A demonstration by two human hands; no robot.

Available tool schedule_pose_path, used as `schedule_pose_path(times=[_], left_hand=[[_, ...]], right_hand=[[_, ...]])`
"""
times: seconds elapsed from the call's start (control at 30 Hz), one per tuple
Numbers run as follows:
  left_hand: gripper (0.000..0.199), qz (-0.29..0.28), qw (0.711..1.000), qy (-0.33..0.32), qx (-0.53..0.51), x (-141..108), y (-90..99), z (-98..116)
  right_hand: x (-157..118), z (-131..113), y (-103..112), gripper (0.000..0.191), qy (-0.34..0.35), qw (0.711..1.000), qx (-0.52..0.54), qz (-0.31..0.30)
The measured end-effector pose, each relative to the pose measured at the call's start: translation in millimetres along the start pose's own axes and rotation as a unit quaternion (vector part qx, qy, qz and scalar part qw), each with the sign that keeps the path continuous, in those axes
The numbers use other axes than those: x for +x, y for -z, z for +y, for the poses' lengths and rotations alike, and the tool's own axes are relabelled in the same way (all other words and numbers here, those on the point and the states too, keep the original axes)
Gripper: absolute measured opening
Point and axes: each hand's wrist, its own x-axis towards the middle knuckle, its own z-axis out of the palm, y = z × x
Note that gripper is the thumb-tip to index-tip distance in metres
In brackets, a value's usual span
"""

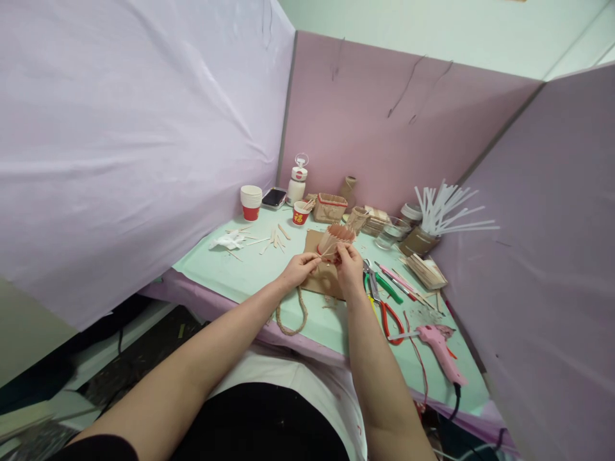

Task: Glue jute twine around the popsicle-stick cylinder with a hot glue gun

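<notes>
While our two hands meet over the middle of the desk [225,269], we hold a small fan of wooden sticks [336,238] between them. Our left hand [298,269] pinches the narrow lower end of the fan with fingertips closed on it, and our right hand [350,266] grips the same base from the other side, fingers curled shut around the gathered ends — probably so the sticks stay splayed at the top while the bottoms remain bunched. The fan tilts away from us, its spread tips just beyond the right hand.

Under both hands lies a brown paper piece [321,272], likely there to keep the desk clean, and a loop of jute rope [291,317] trails off it below the left hand towards the near edge. Just right of the right hand we keep the tools within reach: green-handled pliers [384,285], red-handled pliers [388,317], and, nearer to us, a pink glue gun [439,346] lying on its side with its cord running off the edge.

Beyond the hands stand a red paper cup [300,213], a woven basket [330,207] and a white bottle [296,180]; further left of the left hand are stacked cups [250,203] and loose sticks [277,238]. Far right of the right hand, a holder of white glue sticks [444,214] fans upward — well apart from the work.
</notes>
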Motion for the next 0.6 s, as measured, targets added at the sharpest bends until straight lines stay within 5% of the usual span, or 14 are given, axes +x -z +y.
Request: schedule_pose_path(times=[0.17, 0.33, 0.6], left_hand=[[0.039, -0.053, 0.993, 0.038, -0.103, 0, 0.4, 0], [0.034, -0.139, 0.969, 0.078, -0.191, -2, -0.7, 1], [0.031, -0.142, 0.958, 0.083, -0.234, -2, 2.2, 3]], right_hand=[[1, 0, 2, 0.034, -0.074, 0.994, 0.070, -0.042], [-3, 6, 2, 0.031, -0.073, 0.986, -0.048, -0.139], [-12, 9, 0, 0.043, -0.101, 0.955, -0.192, -0.201]])
